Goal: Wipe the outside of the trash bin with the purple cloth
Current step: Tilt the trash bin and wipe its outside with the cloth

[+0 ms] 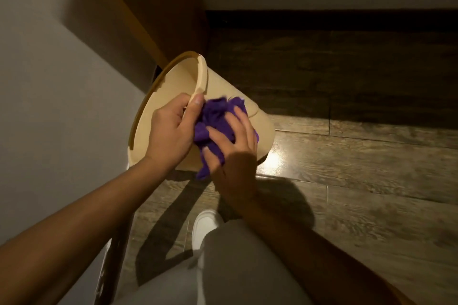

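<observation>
A cream plastic trash bin (223,89) is tipped over to the left, its open mouth facing left and its base low on the right near the floor. My left hand (171,131) grips the bin's rim, thumb on the outside edge. My right hand (235,146) presses a crumpled purple cloth (215,119) against the bin's outer wall, just right of the rim. Part of the cloth hangs down below my right palm.
A grey wall (49,82) runs along the left and a brown wooden panel (153,7) stands behind the bin. The floor (359,168) is wood-look planks with a bright glare spot by the bin's base. My knee and a white shoe (205,225) are below.
</observation>
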`<state>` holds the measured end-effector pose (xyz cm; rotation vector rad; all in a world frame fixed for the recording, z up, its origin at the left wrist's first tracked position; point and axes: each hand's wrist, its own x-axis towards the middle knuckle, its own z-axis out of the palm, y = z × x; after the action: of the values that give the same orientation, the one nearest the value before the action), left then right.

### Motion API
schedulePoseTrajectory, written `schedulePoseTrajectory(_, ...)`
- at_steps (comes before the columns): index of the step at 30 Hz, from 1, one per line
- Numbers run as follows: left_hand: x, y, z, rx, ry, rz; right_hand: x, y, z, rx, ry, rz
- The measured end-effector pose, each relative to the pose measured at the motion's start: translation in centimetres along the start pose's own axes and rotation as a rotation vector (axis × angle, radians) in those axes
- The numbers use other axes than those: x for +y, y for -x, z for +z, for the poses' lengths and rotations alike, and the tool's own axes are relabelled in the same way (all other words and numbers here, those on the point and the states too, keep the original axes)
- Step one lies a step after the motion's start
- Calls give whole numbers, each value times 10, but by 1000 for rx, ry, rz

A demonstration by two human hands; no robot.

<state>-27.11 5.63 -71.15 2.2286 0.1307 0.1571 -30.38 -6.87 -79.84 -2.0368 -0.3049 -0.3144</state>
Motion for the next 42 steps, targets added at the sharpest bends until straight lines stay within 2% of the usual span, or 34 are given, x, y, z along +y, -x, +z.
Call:
schedulePoseTrajectory(1, 0, -2, -2, 6, 4, -5, 2, -8, 5, -2, -11, 11)
schedulePoseTrajectory(5, -6, -3, -5, 60, -52, -56, 30, -89, 12, 102, -152, 449)
schedulePoseTrajectory(7, -5, -1, -2, 72, -50, -63, 48, -117, 8, 70, -157, 552)
schedulePoseTrajectory(9, -1, -1, 1, 65, -62, -61, 38, -102, 8, 28, -86, 508)
schedulePoseTrajectory(12, 3, -3, -1, 23, 20, -44, -7, -37, 17, 79, 24, 284)
schedulePoseTrajectory(14, 1, -1, -4, 10, 67, -34, -18, -44, 20, 93, 35, 114)
schedulePoseTrajectory(15, 0, 1, -6, 14, 58, -29, -15, -66, 22, 80, 40, 98)
schedulePoseTrajectory(18, -8, 5, -9, 87, -37, -53, 13, -132, 23, -22, 72, 355)
schedulePoseTrajectory(20, -10, 6, -9, 117, -43, -96, 44, -132, 18, -93, 27, 501)
schedulePoseTrajectory(23, -7, 8, -4, 107, -17, -92, 58, -88, 0, 32, -49, 543)
schedulePoseTrajectory(25, -3, 6, 0, 92, 6, -96, 36, -59, 4, 88, -20, 469)
schedulePoseTrajectory(29, -6, -2, -2, 109, 111, -62, -35, -51, 26, 95, 18, 113)
schedulePoseTrajectory(30, -10, -2, -2, 119, 127, -59, -37, -68, 25, 89, 50, 97)
schedulePoseTrajectory(33, -16, -2, -1, 166, 58, -84, -8, -134, 18, -47, 203, 270)
schedulePoseTrajectory(35, -18, 0, 1, 182, 29, -128, 6, -149, 15, -88, 216, 309)
schedulePoseTrajectory(37, -22, 3, 0, 192, 41, -121, 11, -112, 19, 12, 159, 177)
schedulePoseTrajectory(39, -21, 0, -3, 193, 47, -130, 19, -48, 20, 59, 214, 7)
schedulePoseTrajectory(42, -22, -9, -2, 213, 28, -162, 40, 18, 23, -109, 333, -291)
